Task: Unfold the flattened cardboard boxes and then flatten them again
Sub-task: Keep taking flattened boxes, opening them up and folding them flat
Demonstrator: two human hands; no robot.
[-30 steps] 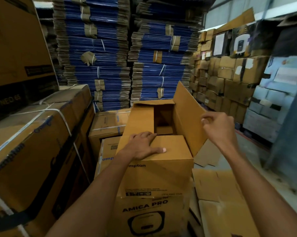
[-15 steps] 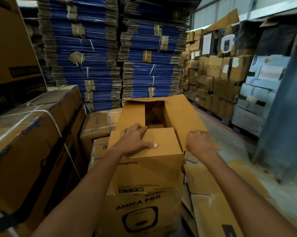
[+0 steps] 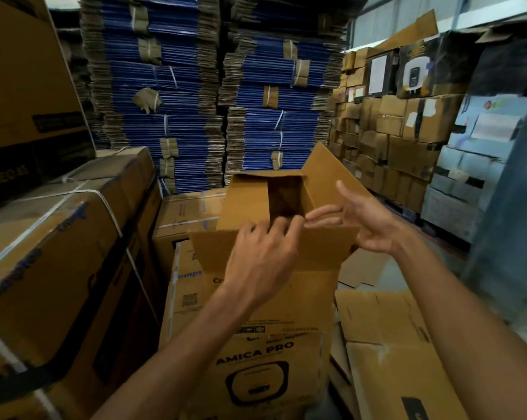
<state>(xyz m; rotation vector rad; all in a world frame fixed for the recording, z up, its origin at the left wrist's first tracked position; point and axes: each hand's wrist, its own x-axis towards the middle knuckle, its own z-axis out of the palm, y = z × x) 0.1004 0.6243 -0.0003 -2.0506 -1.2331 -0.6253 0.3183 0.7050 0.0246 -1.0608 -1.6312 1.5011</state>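
Note:
A brown cardboard box (image 3: 274, 353) printed "AMICA PRO" stands upright in front of me with its top open. Its near flap (image 3: 322, 247) is raised, and my left hand (image 3: 262, 259) grips the flap's top edge with curled fingers. The right flap (image 3: 325, 174) stands up and the far flap (image 3: 247, 201) leans over the opening. My right hand (image 3: 368, 222) is spread with straight fingers just right of the opening. Its fingertips touch the near flap's edge beside my left fingers.
Large strapped cartons (image 3: 59, 253) stand close on the left. Tall stacks of blue flattened cartons (image 3: 171, 95) fill the back, and a wall of brown boxes (image 3: 401, 140) stands on the right. Flattened cardboard sheets (image 3: 386, 344) lie on the floor at the right.
The near flap, pressed flat under my left hand before, now stands raised in that hand's grip. My right hand left the right flap, which rose again, and opened at the near flap's edge.

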